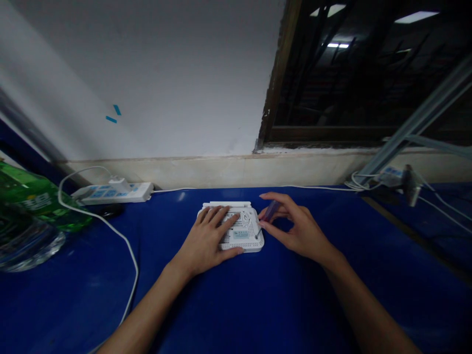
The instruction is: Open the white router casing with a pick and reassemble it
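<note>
A white router lies on the blue table with its vented, labelled underside up and its folded antennas along the far edge. Flat on its left part rests my left hand, fingers spread and pressing on the casing. My right hand is at the router's right edge, thumb and fingers closed around a screwdriver with a purplish handle. The screwdriver leans, and its thin metal shaft reaches down to the router's lower right corner. Whether the tip sits in a screw is too small to tell.
A white power strip with a plugged-in charger stands at the back left; its white cable runs forward. Green bottles stand far left. At the right are a metal post, cords and a small blurred object.
</note>
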`<action>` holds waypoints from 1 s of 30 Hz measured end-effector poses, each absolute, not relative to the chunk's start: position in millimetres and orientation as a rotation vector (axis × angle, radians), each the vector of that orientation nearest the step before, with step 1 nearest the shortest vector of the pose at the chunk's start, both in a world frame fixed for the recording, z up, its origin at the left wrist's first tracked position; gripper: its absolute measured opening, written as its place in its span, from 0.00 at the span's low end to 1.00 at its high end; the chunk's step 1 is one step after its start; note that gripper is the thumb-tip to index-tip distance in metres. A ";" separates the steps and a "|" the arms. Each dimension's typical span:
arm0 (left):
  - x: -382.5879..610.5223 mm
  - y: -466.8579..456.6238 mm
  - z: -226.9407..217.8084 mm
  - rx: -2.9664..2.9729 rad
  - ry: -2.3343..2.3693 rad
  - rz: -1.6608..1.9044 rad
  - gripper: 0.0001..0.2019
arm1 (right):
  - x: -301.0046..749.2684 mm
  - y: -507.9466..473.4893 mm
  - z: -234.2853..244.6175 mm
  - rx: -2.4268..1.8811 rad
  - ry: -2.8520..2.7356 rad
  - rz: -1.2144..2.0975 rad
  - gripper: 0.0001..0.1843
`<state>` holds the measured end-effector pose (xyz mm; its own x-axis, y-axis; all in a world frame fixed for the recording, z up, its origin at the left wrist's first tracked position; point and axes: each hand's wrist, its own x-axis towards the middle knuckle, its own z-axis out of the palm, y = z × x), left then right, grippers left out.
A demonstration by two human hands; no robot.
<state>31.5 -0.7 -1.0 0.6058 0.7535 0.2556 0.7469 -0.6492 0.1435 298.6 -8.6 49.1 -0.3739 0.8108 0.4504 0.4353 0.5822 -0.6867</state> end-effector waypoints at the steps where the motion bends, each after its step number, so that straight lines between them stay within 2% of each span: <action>1: 31.3 -0.7 -0.2 2.791 1.300 0.457 0.42 | 298.6 -8.5 49.1 -0.990 -2.001 0.580 0.31; 5: 35.5 -1.9 8.6 2.739 1.322 0.505 0.44 | 300.1 -7.0 49.8 -0.986 -1.919 0.534 0.29; 7: 43.3 -2.5 16.1 2.699 1.347 0.585 0.42 | 302.4 -5.4 50.1 -0.987 -1.861 0.527 0.29; 15: 102.4 12.0 35.0 2.513 1.043 0.863 0.21 | 317.3 5.3 45.7 -0.946 -1.683 0.638 0.31; 19: 124.0 25.6 30.3 2.472 0.991 0.716 0.02 | 326.7 9.9 43.4 -0.945 -1.642 0.662 0.31; 25: 146.3 52.9 21.9 2.546 1.005 0.468 0.05 | 360.7 25.5 32.2 -1.034 -1.598 0.649 0.34; 30: 169.5 63.8 20.4 2.654 0.964 0.286 0.10 | 397.2 39.9 12.1 -1.183 -1.561 0.642 0.35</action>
<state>169.5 63.8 20.4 0.7547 0.6508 0.0829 0.5907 -0.7290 0.3460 397.2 39.9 12.1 0.0139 0.9142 0.4049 0.3648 0.3724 -0.8534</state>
